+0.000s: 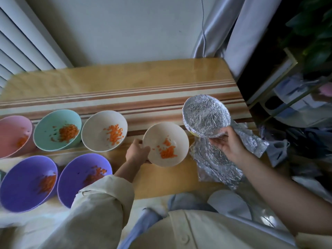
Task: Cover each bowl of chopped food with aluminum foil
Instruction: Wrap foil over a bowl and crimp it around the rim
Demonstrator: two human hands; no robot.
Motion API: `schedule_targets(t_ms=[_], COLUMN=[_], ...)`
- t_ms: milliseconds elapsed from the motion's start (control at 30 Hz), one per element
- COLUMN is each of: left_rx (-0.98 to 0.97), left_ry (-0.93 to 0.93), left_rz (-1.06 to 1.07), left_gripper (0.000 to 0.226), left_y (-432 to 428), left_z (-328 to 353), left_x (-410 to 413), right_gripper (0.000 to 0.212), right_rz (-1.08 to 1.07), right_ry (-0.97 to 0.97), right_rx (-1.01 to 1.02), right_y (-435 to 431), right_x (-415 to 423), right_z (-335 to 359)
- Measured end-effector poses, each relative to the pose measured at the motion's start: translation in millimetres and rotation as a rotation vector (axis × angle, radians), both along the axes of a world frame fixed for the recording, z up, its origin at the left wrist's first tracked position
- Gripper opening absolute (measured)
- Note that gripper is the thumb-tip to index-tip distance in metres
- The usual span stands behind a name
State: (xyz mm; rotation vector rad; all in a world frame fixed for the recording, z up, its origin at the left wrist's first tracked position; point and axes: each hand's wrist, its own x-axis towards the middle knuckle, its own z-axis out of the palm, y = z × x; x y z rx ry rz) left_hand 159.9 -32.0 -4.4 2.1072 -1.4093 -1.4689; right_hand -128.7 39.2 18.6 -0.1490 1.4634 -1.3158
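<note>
Silver aluminium foil already wraps one round bowl, which the right hand holds by its near edge, thumb on the crinkled rim and fingers curled beneath. It is tilted over the right end of the striped wooden desk. The left hand grips the left rim of a cream bowl of chopped orange carrot, uncovered and just left of the wrapped one.

A heap of loose crumpled foil sheets lies on the desk directly under the right hand and to the right of the cream bowl, so the right hand is much the nearer to it. That hand is occupied, so it would probably need to set down the wrapped bowl first.

Five more bowls stand uncovered to the left, each with some carrot: a pink bowl, a teal bowl, a second cream bowl and two purple bowls in front.
</note>
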Motion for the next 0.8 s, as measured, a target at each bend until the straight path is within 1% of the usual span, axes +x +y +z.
schedule_targets(t_ms=[67,233,400,467,500,567,600,633,700,733,800], left_rx=[0.02,0.106,0.186,0.192,0.153,-0.038,-0.158,-0.263,-0.376,-0.376,-0.314], left_ry=[-0.036,0.016,0.076,0.074,0.037,-0.12,-0.178,-0.183,-0.068,0.015,0.148], left_rz=[-0.094,-0.172,-0.178,-0.192,-0.223,-0.284,-0.268,-0.23,-0.13,-0.087,-0.013], left_gripper=[0.041,0.026,0.028,0.027,0.025,0.019,0.019,0.02,0.017,0.015,0.015], left_y=[7.6,31.6,46.0,46.9,44.9,37.3,33.1,27.8,14.3,6.1,-7.7], left_z=[-1.3,10.5,15.3,15.5,16.4,19.0,21.2,23.8,26.2,25.4,24.7], left_x=[11.5,30.5,42.5,46.4,47.8,47.7,45.2,42.0,32.4,27.5,18.2], right_gripper=[0.01,0.008,0.009,0.007,0.006,0.006,0.007,0.008,0.011,0.015,0.024], right_rz=[-0.023,-0.068,-0.05,-0.036,-0.023,0.006,0.022,0.042,0.087,0.116,0.191], right_ry=[-0.017,-0.034,-0.047,-0.049,-0.043,-0.03,-0.026,-0.024,-0.026,-0.028,-0.027], right_rx=[-0.002,0.008,0.001,-0.007,-0.009,-0.016,-0.021,-0.026,-0.03,-0.027,-0.001], right_y=[3.4,12.6,18.8,17.5,15.6,9.1,5.0,-0.9,-15.6,-23.9,-40.4], right_x=[6.2,26.5,45.6,50.0,51.4,53.2,53.9,54.8,57.1,59.3,65.4], right_z=[-0.1,0.9,0.7,-0.6,-1.4,-2.0,-1.9,-1.2,-0.6,-0.9,-3.3])
